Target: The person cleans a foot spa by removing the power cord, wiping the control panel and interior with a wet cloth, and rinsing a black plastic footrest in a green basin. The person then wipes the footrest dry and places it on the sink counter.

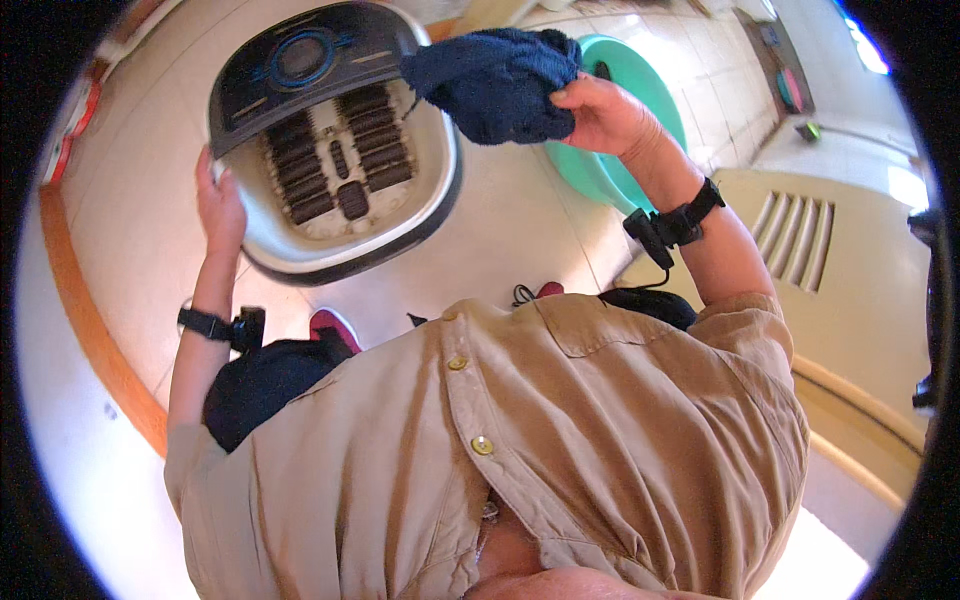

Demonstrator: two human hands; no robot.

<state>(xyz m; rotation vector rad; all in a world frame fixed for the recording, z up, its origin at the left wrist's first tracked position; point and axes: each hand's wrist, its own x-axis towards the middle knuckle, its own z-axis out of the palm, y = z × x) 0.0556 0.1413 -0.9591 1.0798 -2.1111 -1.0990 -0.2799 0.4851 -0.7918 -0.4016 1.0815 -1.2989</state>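
Observation:
A foot spa basin [259, 214] with a black control cover and dark massage rollers in its base stands on the floor ahead of me. My left hand [221, 206] is at its left rim, the thumb on top and the other fingers partly hidden along the outer side. Held between the thumb and fingers of my right hand [604, 112] is a bunched dark blue cloth [499, 90]. The cloth hangs above the right edge of the basin. Part of the cloth's far side is out of sight.
Behind my right hand stands a turquoise plastic tub [664, 94] with a dark item at its rim. A cream panel with slats [862, 262] lies to the right. My shoe [335, 328] shows below the basin on the tiled floor. An orange-brown edging [90, 322] runs along the left.

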